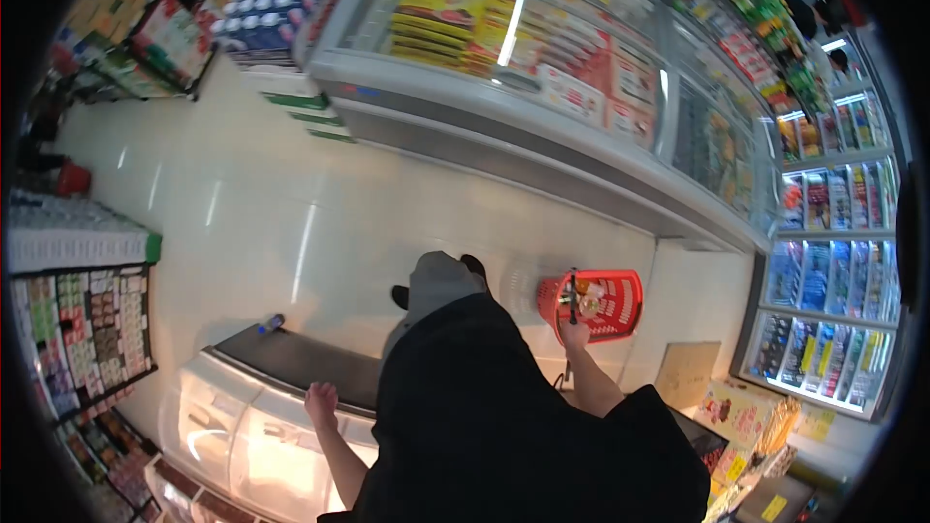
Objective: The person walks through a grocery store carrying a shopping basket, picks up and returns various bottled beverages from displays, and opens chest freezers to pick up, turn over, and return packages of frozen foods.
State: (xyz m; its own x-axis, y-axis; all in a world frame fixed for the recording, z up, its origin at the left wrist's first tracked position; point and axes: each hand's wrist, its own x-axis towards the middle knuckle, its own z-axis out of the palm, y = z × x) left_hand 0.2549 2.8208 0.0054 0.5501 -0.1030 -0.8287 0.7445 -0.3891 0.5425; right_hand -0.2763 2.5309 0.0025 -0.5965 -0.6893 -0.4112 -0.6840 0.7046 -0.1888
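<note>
My right hand [573,333] is closed round the dark handle of a red shopping basket [632,305], which hangs at my right side. Several small items lie in the basket, too small to name. My left hand [322,399] hangs beside the dark ledge of a lit white case, its fingers loosely bent and nothing visible in them. Left of that hand, a small bottle with a blue label [272,323] lies at the edge of the dark ledge [310,358].
A long glass-topped freezer [504,102] with yellow and red packs runs along the far side of the aisle. Drink coolers [823,276] stand at the right. Stocked shelves [92,334] and a stack of packed drinks [276,5] are at the left. Pale floor [242,203] lies between.
</note>
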